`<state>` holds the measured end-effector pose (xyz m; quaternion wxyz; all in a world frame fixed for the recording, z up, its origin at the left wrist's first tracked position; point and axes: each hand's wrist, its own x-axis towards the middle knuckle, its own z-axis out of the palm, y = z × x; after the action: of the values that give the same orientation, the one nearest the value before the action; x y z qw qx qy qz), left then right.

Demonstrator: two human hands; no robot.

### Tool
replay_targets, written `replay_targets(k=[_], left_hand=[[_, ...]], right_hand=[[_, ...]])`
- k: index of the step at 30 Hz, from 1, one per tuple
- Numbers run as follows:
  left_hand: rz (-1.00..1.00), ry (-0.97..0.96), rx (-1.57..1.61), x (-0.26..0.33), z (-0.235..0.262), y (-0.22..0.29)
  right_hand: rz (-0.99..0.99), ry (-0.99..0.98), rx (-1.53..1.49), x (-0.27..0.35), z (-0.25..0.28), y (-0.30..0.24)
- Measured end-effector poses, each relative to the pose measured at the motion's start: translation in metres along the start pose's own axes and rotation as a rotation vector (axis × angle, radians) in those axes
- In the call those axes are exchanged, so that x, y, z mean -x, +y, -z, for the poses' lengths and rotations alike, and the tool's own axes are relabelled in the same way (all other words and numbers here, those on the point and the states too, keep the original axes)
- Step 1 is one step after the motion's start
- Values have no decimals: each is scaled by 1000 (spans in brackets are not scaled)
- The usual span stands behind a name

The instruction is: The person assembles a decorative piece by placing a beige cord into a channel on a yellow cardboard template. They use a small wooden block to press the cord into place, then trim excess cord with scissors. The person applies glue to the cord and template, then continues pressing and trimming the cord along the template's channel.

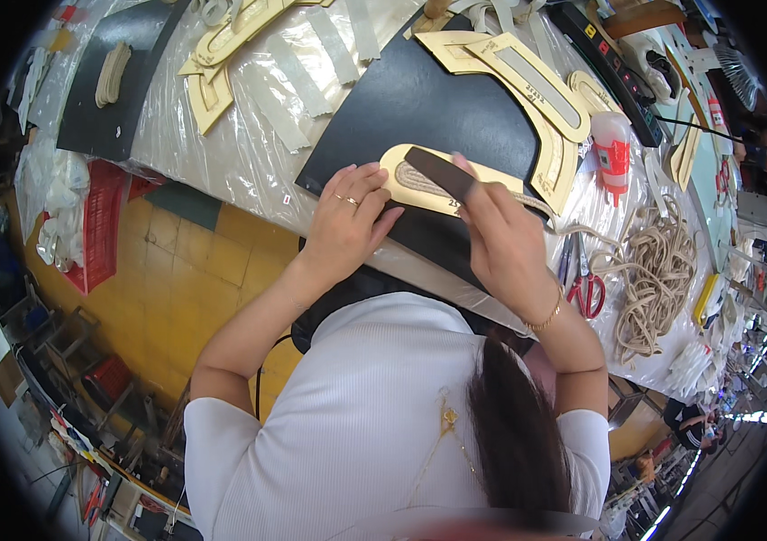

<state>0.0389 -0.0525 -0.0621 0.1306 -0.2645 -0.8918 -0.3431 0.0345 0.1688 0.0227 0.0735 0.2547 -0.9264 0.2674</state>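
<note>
My left hand lies flat on the near left end of a tan sole-shaped template, which rests on a black mat and has braided rope laid inside it. My right hand grips a flat dark-brown tool and presses its tip onto the rope in the template. The rope runs from under my right hand to the right toward a loose pile of beige rope.
Red-handled scissors lie right of my right wrist. A clear bottle with a red label stands behind them. More tan templates sit on the mat's far side, others at the far left. A black power strip lies at the back right.
</note>
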Motion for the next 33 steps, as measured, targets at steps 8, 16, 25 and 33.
replay_targets(k=[8,16,25,33], left_hand=[[-29,0,-3,-8,2,-6],[-160,-104,-163,-17,7,-6],[-134,-152,-148,-28,12,-3],[-130,-236,-61,-20,-4,28]], right_hand=[[-88,-40,7,15,-4,1],[-139,-85,56,25,-4,4],[-201,-143,69,37,14,1],[-236,-70,54,49,18,5]])
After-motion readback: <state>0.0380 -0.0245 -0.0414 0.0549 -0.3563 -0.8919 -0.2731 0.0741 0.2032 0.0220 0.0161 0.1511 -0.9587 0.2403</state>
